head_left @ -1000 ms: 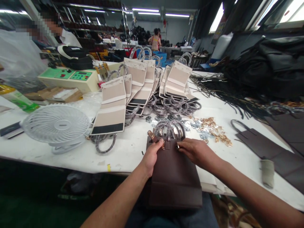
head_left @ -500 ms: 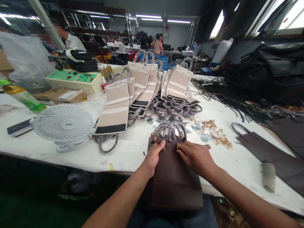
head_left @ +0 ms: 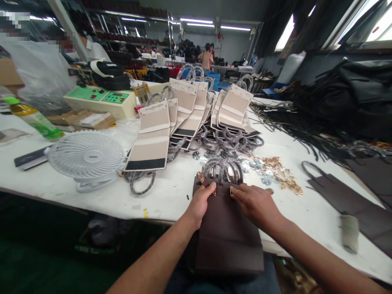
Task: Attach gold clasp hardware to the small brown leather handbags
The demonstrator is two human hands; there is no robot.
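Observation:
A dark brown leather handbag lies at the table's front edge, partly over my lap, with its wrapped handles pointing away from me. My left hand grips its upper left edge, thumb on top beside a small gold-coloured metal fitting. From under that thumb a short strap end with gold hardware sticks up. My right hand is closed over the upper right part, fingertips pressed together on a strap at another gold fitting. A strap tip shows beyond its knuckles; the rest is covered by the hand.
Beige-lined bag panels with wrapped handles are heaped behind the bag. Gold hardware is scattered to the right, near brown bag pieces and a roll. A white fan and a bottle stand left.
The whole view has shifted slightly, so everything sits a little further right. Both hands keep nearly the same hold on the bag.

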